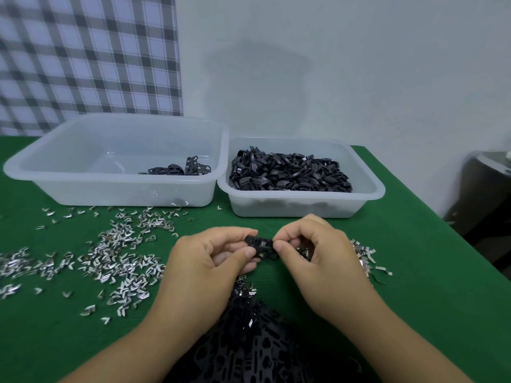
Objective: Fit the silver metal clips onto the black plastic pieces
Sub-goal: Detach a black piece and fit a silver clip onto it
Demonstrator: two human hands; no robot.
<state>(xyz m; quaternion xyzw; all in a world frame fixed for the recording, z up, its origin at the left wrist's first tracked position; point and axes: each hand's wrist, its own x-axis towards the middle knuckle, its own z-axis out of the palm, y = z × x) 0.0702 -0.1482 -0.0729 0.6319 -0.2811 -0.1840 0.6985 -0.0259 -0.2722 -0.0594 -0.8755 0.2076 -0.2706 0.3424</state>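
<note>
A small black plastic piece (262, 246) is held above the green table between both hands. My left hand (206, 268) pinches its left end with thumb and fingers. My right hand (318, 261) pinches its right end, and more silver clips (302, 251) show under its curled fingers. Many loose silver metal clips (116, 255) lie scattered on the table to the left, and a smaller heap of clips (365, 257) lies just right of my right hand. A dark pile of black plastic pieces (249, 341) with a few clips on it lies between my forearms.
Two translucent tubs stand behind my hands. The left tub (83, 186) holds a few black pieces at its right side. The right tub (370, 186) is heaped with black pieces. The green table (414, 272) ends at the right, beside a dark object (486, 194).
</note>
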